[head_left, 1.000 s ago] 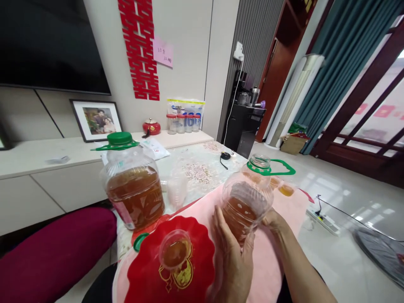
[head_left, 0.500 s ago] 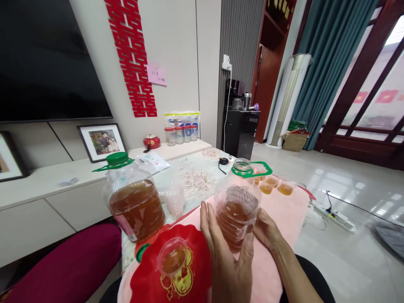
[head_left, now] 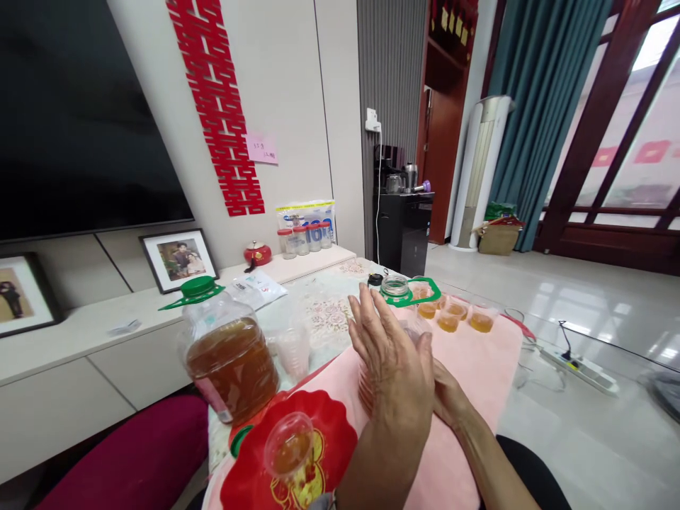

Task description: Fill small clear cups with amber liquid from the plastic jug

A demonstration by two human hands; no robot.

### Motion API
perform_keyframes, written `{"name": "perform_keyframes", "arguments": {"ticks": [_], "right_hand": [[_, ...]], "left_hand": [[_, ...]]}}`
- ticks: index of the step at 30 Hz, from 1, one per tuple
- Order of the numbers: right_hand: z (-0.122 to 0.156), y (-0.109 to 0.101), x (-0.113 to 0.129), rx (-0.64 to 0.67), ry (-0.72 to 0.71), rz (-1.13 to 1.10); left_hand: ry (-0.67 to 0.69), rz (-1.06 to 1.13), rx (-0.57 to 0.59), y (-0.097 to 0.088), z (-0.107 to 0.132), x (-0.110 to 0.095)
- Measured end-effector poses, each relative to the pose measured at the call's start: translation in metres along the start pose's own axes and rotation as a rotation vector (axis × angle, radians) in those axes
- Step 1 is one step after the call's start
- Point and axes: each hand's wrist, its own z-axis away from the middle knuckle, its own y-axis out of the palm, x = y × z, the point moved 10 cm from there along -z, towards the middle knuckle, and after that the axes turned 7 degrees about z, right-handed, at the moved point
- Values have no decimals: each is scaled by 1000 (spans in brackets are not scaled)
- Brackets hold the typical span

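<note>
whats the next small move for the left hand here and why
Probably reach the left hand toward the green cap beside the red plate: the open jug behind that hand shows an uncovered mouth, while the other jug has its cap on.

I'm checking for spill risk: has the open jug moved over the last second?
Yes. Judged against the rightmost amber-filled cup on the pink cloth, the open jug has shifted leftward in the view, toward the capped jug.
</note>
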Motion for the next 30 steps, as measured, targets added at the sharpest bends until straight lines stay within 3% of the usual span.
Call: {"name": "perform_keyframes", "arguments": {"ticks": [3,10,15,19,22,24,28,30], "right_hand": [[0,-8,-5,-18,-4,-13],[-1,-7,-6,-7,3,-25],[-1,-3,-2,5,-23,-11],[0,-2,1,-4,-46,19],[0,-5,1,-28,-52,55],[1,-9,1,-53,-48,70],[5,-18,-2,-110,-16,74],[6,-23,-3,-140,0,68]], "left_hand": [[54,-61,-110,-4,4,-8],[106,-47,-104,-5,10,-10],[257,-124,-32,-9,29,-16],[266,-79,93,-24,49,-8],[191,-64,52,-58,57,14],[135,-107,92,-76,61,36],[-112,-72,67,-123,71,98],[-276,-3,84,-136,81,131]]}}
